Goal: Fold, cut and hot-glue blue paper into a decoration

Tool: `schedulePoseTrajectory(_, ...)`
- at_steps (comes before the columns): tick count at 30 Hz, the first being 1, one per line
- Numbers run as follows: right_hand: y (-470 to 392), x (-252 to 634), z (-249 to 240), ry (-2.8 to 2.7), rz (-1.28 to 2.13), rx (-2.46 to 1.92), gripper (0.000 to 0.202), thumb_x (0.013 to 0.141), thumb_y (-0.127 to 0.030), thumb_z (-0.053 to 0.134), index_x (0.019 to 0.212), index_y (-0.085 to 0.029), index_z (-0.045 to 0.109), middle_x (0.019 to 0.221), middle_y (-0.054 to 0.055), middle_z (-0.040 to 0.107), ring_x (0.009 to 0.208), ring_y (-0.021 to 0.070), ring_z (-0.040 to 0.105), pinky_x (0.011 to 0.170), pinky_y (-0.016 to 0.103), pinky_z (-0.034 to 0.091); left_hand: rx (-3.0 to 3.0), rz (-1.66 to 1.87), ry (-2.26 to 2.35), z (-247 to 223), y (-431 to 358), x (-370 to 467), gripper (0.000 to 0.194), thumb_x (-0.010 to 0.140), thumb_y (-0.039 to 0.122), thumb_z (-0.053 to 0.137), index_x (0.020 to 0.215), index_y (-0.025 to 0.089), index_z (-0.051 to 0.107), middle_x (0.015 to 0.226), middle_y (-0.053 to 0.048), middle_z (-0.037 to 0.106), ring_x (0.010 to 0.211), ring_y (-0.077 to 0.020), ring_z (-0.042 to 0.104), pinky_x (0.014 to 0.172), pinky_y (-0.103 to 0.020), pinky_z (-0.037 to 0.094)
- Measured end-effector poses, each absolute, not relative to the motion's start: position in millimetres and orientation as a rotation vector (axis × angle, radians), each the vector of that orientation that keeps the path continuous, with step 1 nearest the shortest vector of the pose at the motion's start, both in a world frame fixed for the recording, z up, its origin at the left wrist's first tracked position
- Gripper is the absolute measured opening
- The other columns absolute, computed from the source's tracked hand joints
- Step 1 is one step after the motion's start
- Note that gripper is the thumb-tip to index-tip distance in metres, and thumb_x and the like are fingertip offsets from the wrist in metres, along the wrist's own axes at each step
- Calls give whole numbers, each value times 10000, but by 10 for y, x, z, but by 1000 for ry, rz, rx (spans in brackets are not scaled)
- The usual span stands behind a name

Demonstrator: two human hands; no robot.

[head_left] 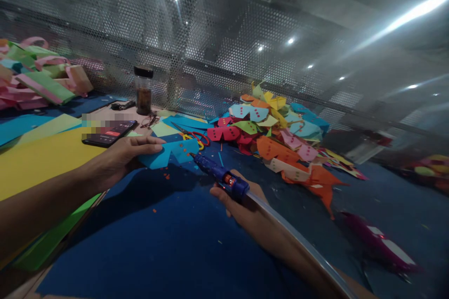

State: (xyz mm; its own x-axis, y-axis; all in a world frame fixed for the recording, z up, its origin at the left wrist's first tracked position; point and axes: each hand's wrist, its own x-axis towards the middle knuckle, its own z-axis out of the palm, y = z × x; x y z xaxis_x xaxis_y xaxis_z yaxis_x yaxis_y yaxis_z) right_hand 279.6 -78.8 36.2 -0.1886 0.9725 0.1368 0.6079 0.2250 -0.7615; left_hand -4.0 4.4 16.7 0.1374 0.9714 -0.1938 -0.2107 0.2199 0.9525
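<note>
Pinched by its left end, a blue paper cutout [182,151] with small orange dots is held up in my left hand [119,156]. My right hand [242,201] is wrapped round a dark blue glue gun [219,173], and a long clear glue stick [291,229] runs out of its back. The gun's dark nozzle points at the cutout's right part, very close to it; whether they touch I cannot tell. Behind the cutout lie scissors [201,140] with red and yellow handles. Small orange paper bits [166,176] are scattered on the dark blue surface [157,252].
Folded colored paper pieces [277,149] are heaped at the right. A magenta and white device [382,240] lies nearer. At the left are yellow paper sheets [42,159], a phone [108,133], a black-lidded jar [143,93] and paper strips [38,74]. A perforated metal panel [210,46] stands behind.
</note>
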Motion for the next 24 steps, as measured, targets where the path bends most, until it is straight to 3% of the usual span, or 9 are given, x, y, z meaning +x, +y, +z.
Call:
schedulePoseTrajectory(8, -753, 2815, 308, -1903, 759, -1445, 320, 908, -507, 632, 826, -216, 525, 578, -62, 491, 517, 109, 514, 477, 220, 383, 931, 1083, 1047, 169, 45, -33, 458, 522, 333, 970, 902, 185, 761, 735, 10, 754, 585, -109, 669, 551, -192, 557)
schedulePoseTrajectory(24, -749, 2820, 285, -1932, 720, -1441, 315, 927, -514, 609, 856, -215, 539, 596, -55, 501, 539, 118, 527, 495, 224, 391, 911, 1081, 1018, 201, 31, -35, 442, 546, 320, 963, 919, 189, 768, 749, 6, 756, 590, -113, 673, 548, -195, 566)
